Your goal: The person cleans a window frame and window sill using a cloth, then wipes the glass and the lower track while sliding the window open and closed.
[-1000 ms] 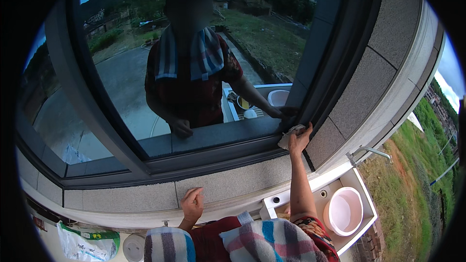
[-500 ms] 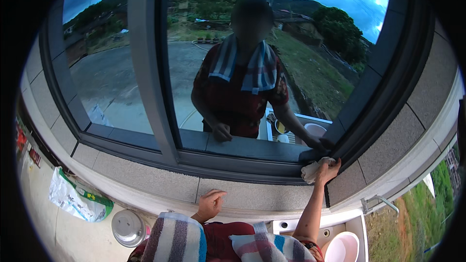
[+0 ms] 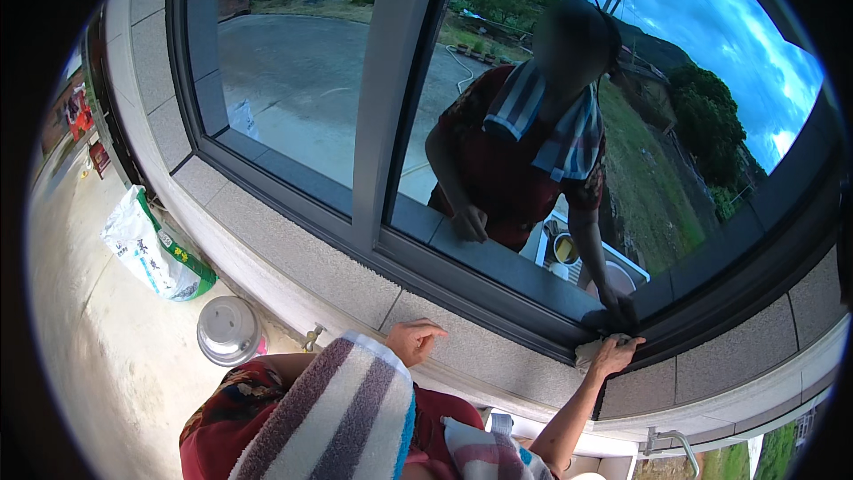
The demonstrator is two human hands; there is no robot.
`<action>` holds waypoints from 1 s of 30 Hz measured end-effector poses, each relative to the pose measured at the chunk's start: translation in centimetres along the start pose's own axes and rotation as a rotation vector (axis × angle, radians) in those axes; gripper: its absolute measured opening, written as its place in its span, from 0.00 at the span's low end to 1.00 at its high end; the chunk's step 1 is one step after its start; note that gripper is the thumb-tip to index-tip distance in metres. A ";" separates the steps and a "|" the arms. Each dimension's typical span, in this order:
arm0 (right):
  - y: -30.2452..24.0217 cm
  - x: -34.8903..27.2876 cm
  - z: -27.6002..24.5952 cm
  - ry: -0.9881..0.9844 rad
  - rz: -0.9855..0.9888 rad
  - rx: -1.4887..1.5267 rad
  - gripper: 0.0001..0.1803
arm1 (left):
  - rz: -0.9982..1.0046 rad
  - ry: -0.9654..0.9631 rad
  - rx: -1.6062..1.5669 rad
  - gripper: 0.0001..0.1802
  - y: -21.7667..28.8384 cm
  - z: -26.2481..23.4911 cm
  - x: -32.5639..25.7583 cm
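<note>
The right hand's grip (image 3: pixel 619 354) presses flat, fingers spread, on a pale cloth (image 3: pixel 588 353) bunched at the lower right corner of the dark window frame (image 3: pixel 498 298). The frame's sill runs long from that corner up and leftward. The left hand (image 3: pixel 416 340) rests loosely curled on the grey stone ledge (image 3: pixel 311 271), holding nothing, well apart from the cloth.
</note>
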State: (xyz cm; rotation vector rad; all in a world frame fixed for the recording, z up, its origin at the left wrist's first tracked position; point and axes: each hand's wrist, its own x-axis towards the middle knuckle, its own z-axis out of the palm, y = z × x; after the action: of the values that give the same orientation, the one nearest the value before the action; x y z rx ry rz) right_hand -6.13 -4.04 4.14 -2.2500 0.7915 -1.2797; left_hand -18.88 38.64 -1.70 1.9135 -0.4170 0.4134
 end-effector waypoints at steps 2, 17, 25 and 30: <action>0.0 -0.3 0.2 0.014 0.024 0.094 0.39 | 0.009 0.046 -0.018 0.13 -0.9 0.6 -0.3; 2.1 0.5 -0.2 -0.144 0.149 0.512 0.31 | 0.037 0.091 -0.121 0.12 -2.3 0.1 -1.0; -1.4 -4.0 -0.7 -0.264 0.033 0.469 0.35 | 0.031 0.068 -0.134 0.11 -1.8 -0.1 -0.8; -5.5 -7.1 -1.1 -0.403 0.044 0.579 0.38 | 0.088 0.070 -0.186 0.11 -2.3 -0.2 -1.0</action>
State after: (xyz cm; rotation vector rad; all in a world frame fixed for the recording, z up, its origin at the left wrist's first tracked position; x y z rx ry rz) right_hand -8.61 4.65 3.58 -1.9007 0.2709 -0.8448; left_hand -18.69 39.72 -3.92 1.7000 -0.4780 0.4805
